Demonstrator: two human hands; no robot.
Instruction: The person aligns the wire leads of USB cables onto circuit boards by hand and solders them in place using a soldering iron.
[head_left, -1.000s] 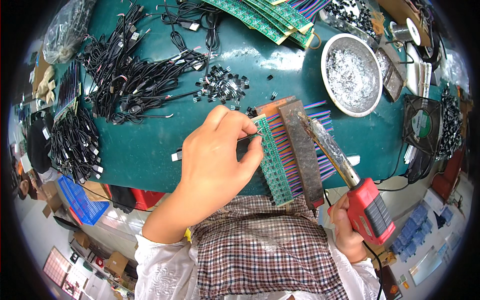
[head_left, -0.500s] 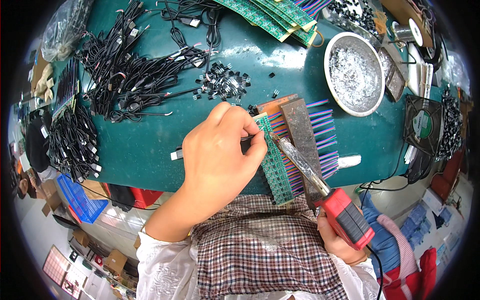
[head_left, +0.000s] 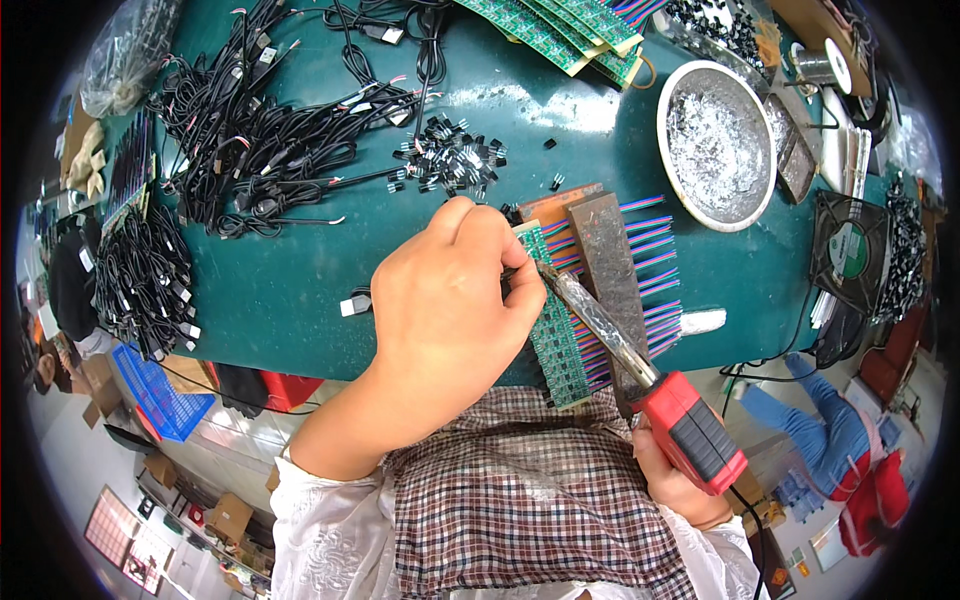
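Note:
My left hand [head_left: 450, 285] is closed in a pinch at the upper end of a green circuit board panel [head_left: 562, 362]. A black USB cable [head_left: 356, 303] runs under that hand, its plug showing on the left; the pinched end is hidden by my fingers. My right hand [head_left: 675, 480] grips the red and black handle of a soldering iron [head_left: 695, 435]. Its tip meets the board beside my left fingertips. Rows of multicoloured wires [head_left: 655, 285] stick out from the board's right side, and a dark metal bar [head_left: 610, 280] lies across them.
Black USB cables [head_left: 270, 150] are heaped at the left. Small black parts [head_left: 450, 160] form a pile beyond my left hand. A round bowl [head_left: 665, 150] with silvery residue, a solder spool [head_left: 822, 66] and a fan [head_left: 846, 248] stand right. More boards [head_left: 560, 40] are stacked behind.
My left hand has shifted slightly right and nearer, still pinched. The iron's tip stays at the board, barely moved. A person in the background at the right has changed position.

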